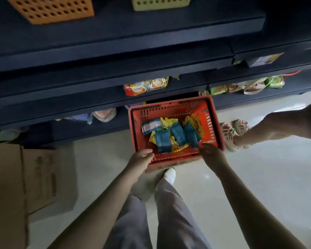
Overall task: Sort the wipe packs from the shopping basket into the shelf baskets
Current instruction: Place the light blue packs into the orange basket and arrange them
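A red shopping basket (215, 123) stands on the floor against the dark shelf. Inside lie three blue wipe packs (162, 141), several yellow packs (168, 121) and one white-and-blue pack (151, 125). My left hand (141, 159) grips the basket's near rim at its left corner. My right hand (211, 155) hovers over the near right rim, fingers spread, holding nothing. High on the shelf sit an orange perforated basket (50, 9) and a pale yellow perforated basket (160, 3), both cut off by the frame's top edge.
Dark blue shelves (97, 56) hold snack packets (145, 86). A cardboard box (16, 177) stands on the floor at left. Another person's sandalled foot (230, 133) and leg are right of the basket. My own legs and white shoe (169, 174) are below it.
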Demonstrator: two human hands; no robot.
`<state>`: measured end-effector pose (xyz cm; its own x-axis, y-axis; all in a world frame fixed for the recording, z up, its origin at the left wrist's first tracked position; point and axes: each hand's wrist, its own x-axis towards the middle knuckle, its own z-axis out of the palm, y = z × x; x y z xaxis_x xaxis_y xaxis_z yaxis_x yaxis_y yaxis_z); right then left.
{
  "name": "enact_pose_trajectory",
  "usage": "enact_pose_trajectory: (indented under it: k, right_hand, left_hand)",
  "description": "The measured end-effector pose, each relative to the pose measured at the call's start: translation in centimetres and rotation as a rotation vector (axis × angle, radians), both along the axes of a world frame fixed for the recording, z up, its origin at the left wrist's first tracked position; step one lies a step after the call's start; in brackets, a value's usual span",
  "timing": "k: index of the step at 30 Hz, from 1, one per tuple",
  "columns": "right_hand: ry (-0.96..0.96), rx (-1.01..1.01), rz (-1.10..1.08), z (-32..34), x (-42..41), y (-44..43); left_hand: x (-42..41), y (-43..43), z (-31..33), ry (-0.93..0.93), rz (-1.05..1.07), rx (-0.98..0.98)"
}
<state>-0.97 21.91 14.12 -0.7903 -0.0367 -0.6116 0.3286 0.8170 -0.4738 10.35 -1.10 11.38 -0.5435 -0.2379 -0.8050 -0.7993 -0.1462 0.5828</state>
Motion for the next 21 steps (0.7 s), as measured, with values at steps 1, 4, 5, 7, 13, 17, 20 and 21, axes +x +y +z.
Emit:
enact_pose_trajectory:
  k: [1, 4, 5, 7, 13, 17, 20, 21]
  right_hand:
    - [-0.01, 0.007, 0.024, -1.9, -1.3, 0.3]
    - [-0.101, -0.002, 0.075, -9.1, -5.0, -0.3]
    - [-0.114, -0.002, 0.076, -11.7, -6.2, -0.9]
    - [-0.109, -0.019, 0.145, -16.9, -8.0, -2.5]
    - [-0.123, 0.053, 0.192, -28.5, -10.1, -4.8]
    - [-0.079, 0.064, 0.185, -30.9, -10.5, -5.0]
    - [-0.073, 0.081, 0.189, -31.2, -10.6, -5.5]
    - [-0.078, 0.08, 0.181, -31.2, -10.6, -5.6]
  left_hand:
    - [-1.2, 0.6, -1.9, -0.014, 0.002, -0.002]
    - [-4.5, 1.7, -8.6, -0.061, 0.063, 0.012]
    - [-5.4, 2.0, -11.1, -0.078, 0.088, 0.017]
    - [-7.0, 2.4, -16.1, -0.106, 0.121, 0.004]
    - [-9.4, 3.6, -27.0, -0.105, 0.136, -0.116]
    - [-9.2, 3.9, -29.1, -0.145, 0.22, -0.14]
    - [-9.2, 3.4, -29.5, -0.157, 0.249, -0.084]
    - [-9.1, 3.3, -29.5, -0.156, 0.24, -0.049]
